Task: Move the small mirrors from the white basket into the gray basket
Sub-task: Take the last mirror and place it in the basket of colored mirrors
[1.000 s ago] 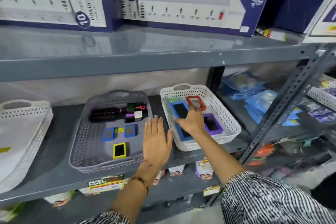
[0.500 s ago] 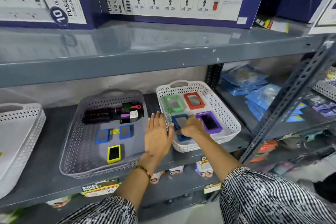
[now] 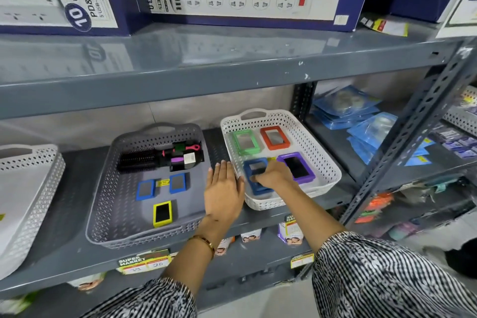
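Right hand (image 3: pixel 275 175) inside the white basket (image 3: pixel 327 162), fingers curled onto the blue-framed mirror (image 3: pixel 255 175) near the basket's front left corner. Beside it a purple-framed mirror (image 3: pixel 296 167); toward the back edge, a green-framed mirror (image 3: pixel 245 142) and an orange-framed mirror (image 3: pixel 275 137). Left hand (image 3: pixel 224 192) flat and empty, fingers stretched out, over the right rim of the gray basket (image 3: pixel 103 204). In that gray basket: two blue-framed mirrors (image 3: pixel 145 189) mid-floor, a yellow-framed mirror (image 3: pixel 162 213) near the front edge, a hairbrush (image 3: pixel 140 160) along the back.
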`<action>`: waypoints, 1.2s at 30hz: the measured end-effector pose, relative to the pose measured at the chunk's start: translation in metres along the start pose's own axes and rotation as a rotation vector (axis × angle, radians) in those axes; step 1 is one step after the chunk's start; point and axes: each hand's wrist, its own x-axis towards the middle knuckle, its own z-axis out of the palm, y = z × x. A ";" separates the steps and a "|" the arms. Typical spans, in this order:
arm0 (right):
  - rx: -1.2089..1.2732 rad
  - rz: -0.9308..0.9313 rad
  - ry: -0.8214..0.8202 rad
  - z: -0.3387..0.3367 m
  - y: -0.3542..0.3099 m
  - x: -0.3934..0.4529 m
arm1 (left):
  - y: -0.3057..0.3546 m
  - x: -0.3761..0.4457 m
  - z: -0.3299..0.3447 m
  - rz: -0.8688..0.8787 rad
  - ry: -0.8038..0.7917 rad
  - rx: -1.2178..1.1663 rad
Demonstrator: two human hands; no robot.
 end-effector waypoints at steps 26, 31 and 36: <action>-0.209 -0.030 -0.020 0.020 -0.005 -0.015 | -0.023 -0.022 -0.002 -0.050 -0.109 0.114; -0.230 -0.035 -0.017 0.022 -0.006 -0.014 | -0.026 -0.023 -0.003 -0.039 -0.099 0.114; -0.159 -0.019 -0.061 0.017 -0.004 -0.011 | -0.028 -0.024 -0.001 -0.033 -0.100 0.116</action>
